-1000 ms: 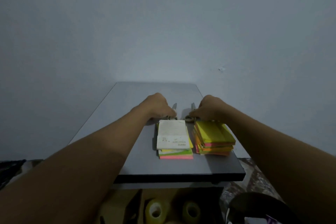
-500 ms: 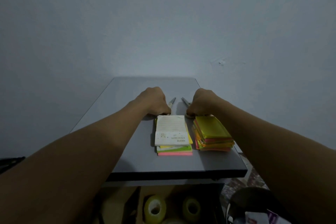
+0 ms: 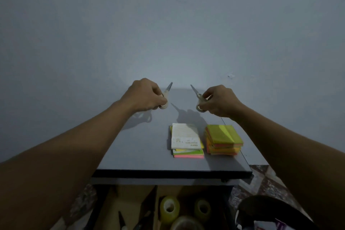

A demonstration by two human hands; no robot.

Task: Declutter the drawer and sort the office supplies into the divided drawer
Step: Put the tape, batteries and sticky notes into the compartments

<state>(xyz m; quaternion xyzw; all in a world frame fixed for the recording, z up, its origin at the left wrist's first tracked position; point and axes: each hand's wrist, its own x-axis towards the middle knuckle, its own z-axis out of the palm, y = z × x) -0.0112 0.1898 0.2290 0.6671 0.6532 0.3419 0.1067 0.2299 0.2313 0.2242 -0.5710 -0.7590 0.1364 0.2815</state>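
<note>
My left hand (image 3: 144, 96) grips a pair of cream-handled scissors (image 3: 167, 91), lifted above the grey tabletop (image 3: 141, 147), blades pointing away. My right hand (image 3: 221, 101) holds a second pair of scissors (image 3: 197, 97) the same way, also raised. Between and nearer than the hands lie two stacks: a white notepad on coloured sticky notes (image 3: 186, 141) and a pile of yellow, pink and orange sticky notes (image 3: 223, 139). Below the table's front edge, the open drawer (image 3: 149, 203) shows cardboard dividers with two tape rolls (image 3: 169, 209) inside.
A plain grey wall rises right behind the table. A third tape roll (image 3: 186, 224) and dark pens (image 3: 121, 220) sit in the drawer. A dark round object (image 3: 268, 211) is at the lower right over patterned floor.
Both hands have lifted a pair of scissors each off the tabletop behind the stacks and moved apart and upward. The camera view tilted a little down.
</note>
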